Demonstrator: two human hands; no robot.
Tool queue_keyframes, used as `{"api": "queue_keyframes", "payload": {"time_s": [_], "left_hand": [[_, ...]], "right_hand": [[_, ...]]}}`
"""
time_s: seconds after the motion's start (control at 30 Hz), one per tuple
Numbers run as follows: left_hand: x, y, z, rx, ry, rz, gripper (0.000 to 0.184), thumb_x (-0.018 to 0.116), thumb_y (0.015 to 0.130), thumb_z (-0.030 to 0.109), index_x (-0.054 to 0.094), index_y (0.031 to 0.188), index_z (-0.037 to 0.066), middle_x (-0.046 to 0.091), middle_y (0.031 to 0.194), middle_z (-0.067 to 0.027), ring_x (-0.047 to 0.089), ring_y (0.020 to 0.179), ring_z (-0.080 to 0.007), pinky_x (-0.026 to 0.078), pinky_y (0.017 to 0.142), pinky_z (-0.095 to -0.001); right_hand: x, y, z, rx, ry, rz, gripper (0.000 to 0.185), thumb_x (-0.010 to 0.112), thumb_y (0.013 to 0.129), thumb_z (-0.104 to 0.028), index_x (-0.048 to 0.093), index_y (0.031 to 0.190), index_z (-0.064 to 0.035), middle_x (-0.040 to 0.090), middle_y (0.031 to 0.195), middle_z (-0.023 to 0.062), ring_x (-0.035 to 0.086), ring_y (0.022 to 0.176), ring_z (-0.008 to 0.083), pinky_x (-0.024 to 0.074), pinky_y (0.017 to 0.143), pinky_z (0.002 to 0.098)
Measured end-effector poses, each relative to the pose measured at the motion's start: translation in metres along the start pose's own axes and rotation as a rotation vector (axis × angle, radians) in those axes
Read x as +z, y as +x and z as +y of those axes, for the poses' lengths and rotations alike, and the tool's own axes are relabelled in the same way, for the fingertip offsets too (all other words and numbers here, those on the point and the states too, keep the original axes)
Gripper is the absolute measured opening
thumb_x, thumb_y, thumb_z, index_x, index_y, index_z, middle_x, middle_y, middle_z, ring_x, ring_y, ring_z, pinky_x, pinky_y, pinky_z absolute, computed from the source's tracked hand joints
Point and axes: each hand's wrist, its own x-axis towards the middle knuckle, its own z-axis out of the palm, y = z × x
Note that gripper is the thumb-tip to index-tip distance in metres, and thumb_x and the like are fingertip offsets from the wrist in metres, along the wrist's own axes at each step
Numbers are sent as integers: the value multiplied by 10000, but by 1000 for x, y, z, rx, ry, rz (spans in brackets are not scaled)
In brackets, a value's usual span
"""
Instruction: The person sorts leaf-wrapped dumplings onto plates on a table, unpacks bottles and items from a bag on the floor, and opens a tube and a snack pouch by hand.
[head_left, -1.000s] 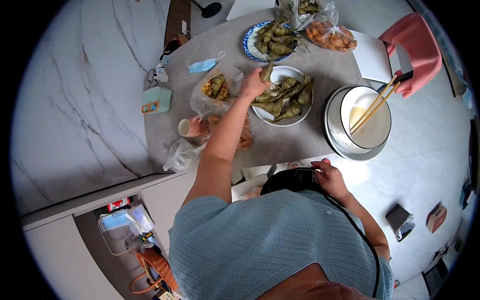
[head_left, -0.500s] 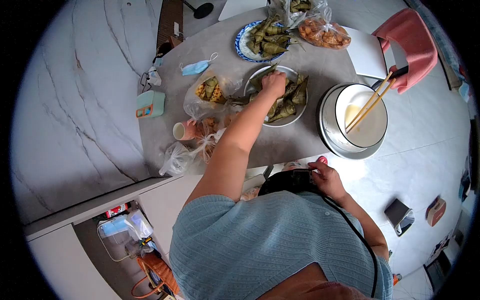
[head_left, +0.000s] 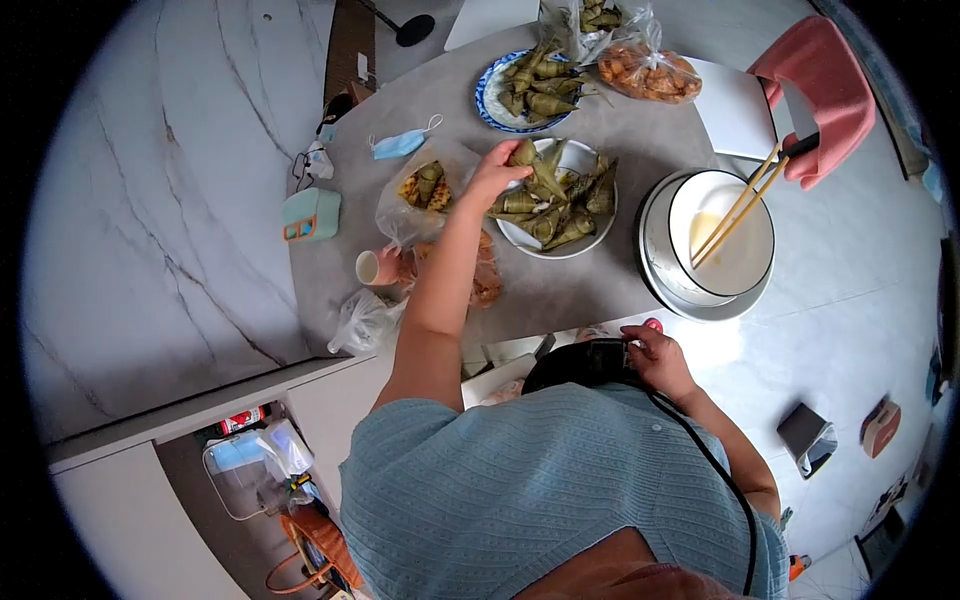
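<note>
My left hand [head_left: 488, 178] is closed on a leaf-wrapped zongzi [head_left: 546, 180] at the left side of a white bowl [head_left: 604, 238]. Several more zongzi [head_left: 570, 226] lie in that bowl, green and tied up in leaves. Down by my waist, my right hand [head_left: 660, 360] has its fingers curled at the edge of a black pouch [head_left: 585, 364]. A black cord runs from near the pouch up over my shirt.
A blue-rimmed plate [head_left: 488, 110] of zongzi stands beyond the bowl. To the right, chopsticks [head_left: 745, 210] rest in a white pot [head_left: 772, 235]. Plastic bags [head_left: 366, 322], a pink cup [head_left: 370, 267], a blue mask [head_left: 400, 144] and a mint box [head_left: 312, 214] lie left.
My left hand has moved left from inside the bowl to its left side, raising a zongzi. The right hand stays at the black pouch. The view has shifted slightly.
</note>
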Motion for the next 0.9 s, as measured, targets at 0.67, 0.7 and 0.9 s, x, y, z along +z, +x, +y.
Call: {"api": "queue_keyframes", "payload": {"time_s": [0.67,0.7,0.9], "left_hand": [[9,28,-55,96,448,288,396,756,740,280,599,1019,46,624,1021,-155,601,960,-309,473,851,-381],[10,28,-47,17,452,172,411,735,752,316,603,1040,53,628,1041,-157,603,974,-311,472,852,-389],[6,55,-28,48,586,208,342,631,834,271,605,1092,47,622,1106,-154,597,998,-331,477,847,-424]], "right_hand": [[-1,8,-4,102,6,-75,317,568,828,-90,608,1141,-59,654,1017,175,631,925,355,508,791,401],[-2,9,-4,99,4,-76,317,568,828,-90,608,1141,-59,654,1017,175,631,925,355,508,791,401],[0,10,-2,138,40,-65,322,578,824,-93,607,1143,-63,657,993,180,633,916,358,514,772,400]]}}
